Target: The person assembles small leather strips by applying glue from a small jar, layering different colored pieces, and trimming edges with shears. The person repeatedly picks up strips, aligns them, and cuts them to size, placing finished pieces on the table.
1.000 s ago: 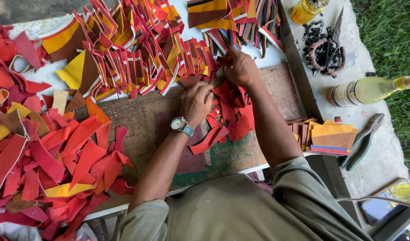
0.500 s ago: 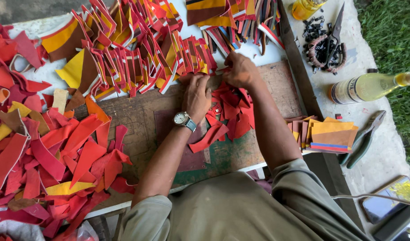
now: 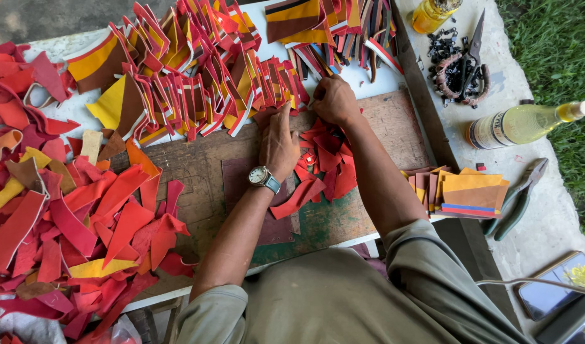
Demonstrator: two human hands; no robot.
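at the far edge of the wooden work board (image 3: 381,127), a small red leather piece (image 3: 267,116) is pressed flat under the left hand (image 3: 279,143), its fingers kept together, while the right hand (image 3: 334,100) is closed in a pinch on the end of the row of folded red and yellow pieces (image 3: 241,83), though what exactly is pinched cannot be told. the piece is probably best kept flat and lined up with the row's last piece before it is released, so that the loose red scraps (image 3: 324,162) just beside the wrists are not dragged in.

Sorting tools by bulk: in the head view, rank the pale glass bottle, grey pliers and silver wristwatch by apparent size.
1. Pale glass bottle
2. Grey pliers, slightly shorter; close call
3. Silver wristwatch on the left hand
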